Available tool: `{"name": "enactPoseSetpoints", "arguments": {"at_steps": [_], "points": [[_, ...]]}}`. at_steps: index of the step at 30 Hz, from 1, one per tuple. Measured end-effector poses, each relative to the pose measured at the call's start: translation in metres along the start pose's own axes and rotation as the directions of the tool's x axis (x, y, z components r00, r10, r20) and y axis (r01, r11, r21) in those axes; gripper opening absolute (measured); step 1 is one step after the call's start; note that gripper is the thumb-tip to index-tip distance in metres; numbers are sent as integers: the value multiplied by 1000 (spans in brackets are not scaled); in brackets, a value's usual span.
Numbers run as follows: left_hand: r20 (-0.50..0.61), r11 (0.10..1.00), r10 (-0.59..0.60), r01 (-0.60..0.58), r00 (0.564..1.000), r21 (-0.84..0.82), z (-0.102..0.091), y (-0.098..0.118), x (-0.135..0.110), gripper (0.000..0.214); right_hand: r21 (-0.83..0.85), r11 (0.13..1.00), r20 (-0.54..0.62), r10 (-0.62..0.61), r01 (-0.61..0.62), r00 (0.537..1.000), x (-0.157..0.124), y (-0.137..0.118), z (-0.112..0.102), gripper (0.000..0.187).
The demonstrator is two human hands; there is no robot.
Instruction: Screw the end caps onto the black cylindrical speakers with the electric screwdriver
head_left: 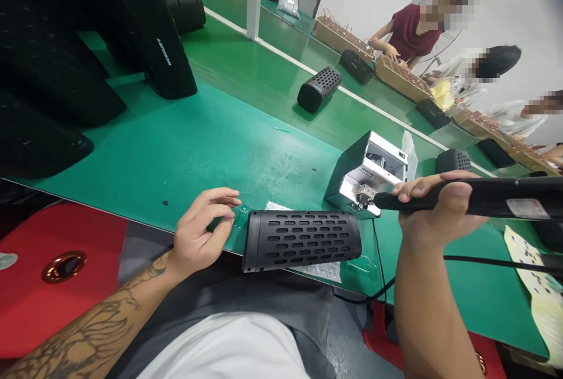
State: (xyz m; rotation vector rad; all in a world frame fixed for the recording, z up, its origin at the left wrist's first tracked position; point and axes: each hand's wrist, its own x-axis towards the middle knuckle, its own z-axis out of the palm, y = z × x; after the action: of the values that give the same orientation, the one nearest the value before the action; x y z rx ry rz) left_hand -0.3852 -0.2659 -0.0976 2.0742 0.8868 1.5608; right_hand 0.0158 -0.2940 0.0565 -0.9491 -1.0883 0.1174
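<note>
My right hand (440, 209) is wrapped around a black electric screwdriver (492, 196). Its narrow end points left and meets the front of a screw feeder (369, 173), a small white and black machine. In front of me a black perforated housing (303, 238) lies on its side at the bench edge, slots facing up. A sheet of clear bubble wrap (328, 271) is partly under it. My left hand (204, 229) hovers just left of the housing, fingers loosely bent and apart, holding nothing. Whether a screw sits on the screwdriver's tip is too small to tell.
Several large black speaker-like cases (169, 56) stand at the left of the green bench (211, 138). Another perforated housing (320, 88) lies on the belt beyond. Co-workers (416, 30) sit across by parts boxes (400, 77). A dark cable (497, 260) crosses at the right.
</note>
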Motion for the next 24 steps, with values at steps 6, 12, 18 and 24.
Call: {"name": "enactPoseSetpoints", "arguments": {"at_steps": [6, 12, 18, 24], "points": [[8, 1000, -3, 3, 1000, -13, -1, 5, 4, 24, 8, 1000, 9, -9, 9, 1000, -2, 1, 0, 49], [-1, 999, -34, 34, 999, -9, 1, 5, 4, 25, 9, 1000, 2, 1, -1, 1000, -2, 1, 0, 51], [1, 994, -97, 97, 995, -43, 1, 5, 1, 23, 47, 998, -10, 43, -42, 999, -5, 0, 1, 51], [17, 949, -301, 301, 953, -92, -6, 2, 7, 24, 165, 949, 15, 271, -270, 962, 15, -18, -36, 63]]}}
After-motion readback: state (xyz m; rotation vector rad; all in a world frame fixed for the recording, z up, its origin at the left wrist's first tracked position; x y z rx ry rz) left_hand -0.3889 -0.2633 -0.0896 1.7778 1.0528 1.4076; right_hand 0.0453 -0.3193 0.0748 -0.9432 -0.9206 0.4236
